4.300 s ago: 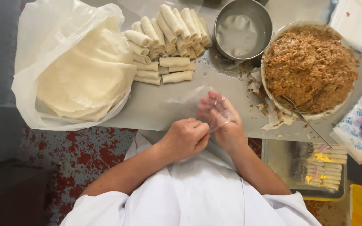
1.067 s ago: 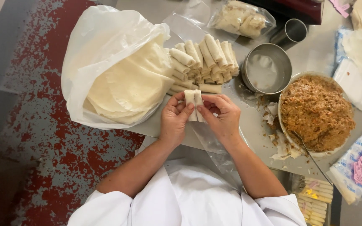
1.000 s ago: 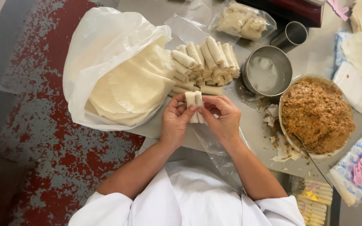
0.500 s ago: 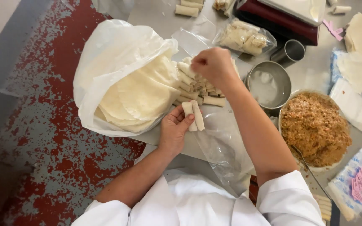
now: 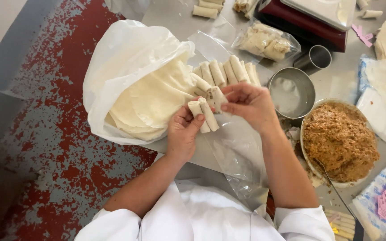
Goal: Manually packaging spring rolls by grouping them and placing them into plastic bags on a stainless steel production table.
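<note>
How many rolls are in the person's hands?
3: two side by side in the left hand, rolls, and one roll in the right hand. More could be hidden behind fingers.

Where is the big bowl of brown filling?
In the head view, the round bowl of brown minced filling sits on the table on the person's right, just beside the empty round metal bowl and right of the right hand.

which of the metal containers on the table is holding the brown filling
The wide bowl at the right, heaped with brown minced filling. The smaller round pan and the little cup beyond it hold none.
</note>
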